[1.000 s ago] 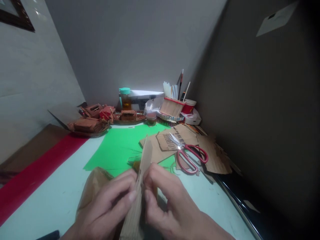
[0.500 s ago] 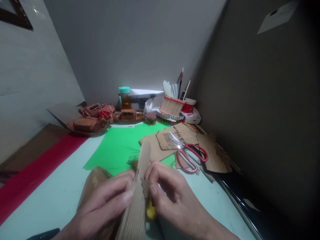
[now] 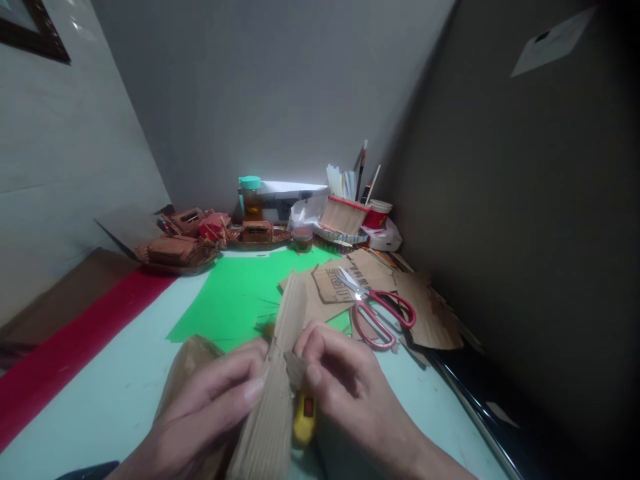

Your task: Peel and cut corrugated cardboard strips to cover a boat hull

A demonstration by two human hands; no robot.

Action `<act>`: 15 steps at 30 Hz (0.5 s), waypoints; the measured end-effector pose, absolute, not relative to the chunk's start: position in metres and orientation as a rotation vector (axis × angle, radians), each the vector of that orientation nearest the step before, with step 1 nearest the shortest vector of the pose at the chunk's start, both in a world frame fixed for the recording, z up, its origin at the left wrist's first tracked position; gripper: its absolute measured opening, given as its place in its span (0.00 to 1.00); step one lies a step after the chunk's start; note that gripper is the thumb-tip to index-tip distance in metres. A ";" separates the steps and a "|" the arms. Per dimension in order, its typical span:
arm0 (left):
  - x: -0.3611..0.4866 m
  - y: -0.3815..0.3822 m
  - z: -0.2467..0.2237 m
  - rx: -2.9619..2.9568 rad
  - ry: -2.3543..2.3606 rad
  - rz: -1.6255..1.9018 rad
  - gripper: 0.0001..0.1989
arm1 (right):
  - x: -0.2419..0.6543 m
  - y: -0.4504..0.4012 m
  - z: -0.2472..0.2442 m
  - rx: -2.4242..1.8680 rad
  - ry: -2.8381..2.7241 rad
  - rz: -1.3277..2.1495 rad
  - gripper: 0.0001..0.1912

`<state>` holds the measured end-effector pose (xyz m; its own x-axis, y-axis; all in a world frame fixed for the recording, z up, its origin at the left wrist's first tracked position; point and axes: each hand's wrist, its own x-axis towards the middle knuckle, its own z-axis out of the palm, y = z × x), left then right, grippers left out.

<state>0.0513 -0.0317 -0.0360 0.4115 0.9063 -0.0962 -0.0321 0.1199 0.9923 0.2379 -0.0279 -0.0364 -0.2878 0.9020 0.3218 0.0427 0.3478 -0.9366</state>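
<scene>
Ribbed brown cardboard [image 3: 270,413], long and narrow, stands between the two hands, its far end over the smooth green sheet [image 3: 215,300]. The left hand [image 3: 215,393] grips its left side, fingers curled and thumb laid along the ridges. The right hand [image 3: 345,380] pinches a small ragged flap [image 3: 296,370] at its right side. Just beside lies a rounded yellow tool [image 3: 305,420]; beyond, red-looped scissors [image 3: 377,310] rest on flat, torn-edged card [image 3: 325,287].

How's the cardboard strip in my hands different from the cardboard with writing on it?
The cardboard strip is long, narrow and ribbed; the printed cardboard is wider and looks smoother. The cardboard strip is held up; the printed cardboard lies under the blades of the scissors. Both are brown.
</scene>
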 end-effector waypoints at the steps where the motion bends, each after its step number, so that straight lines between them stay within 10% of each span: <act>1: 0.051 -0.032 -0.036 1.258 0.906 0.841 0.15 | 0.238 -0.028 -0.036 -0.849 -1.608 1.112 0.12; 15: 0.052 -0.035 -0.035 0.844 0.741 0.873 0.04 | 0.248 -0.021 -0.050 -0.593 -1.329 1.305 0.15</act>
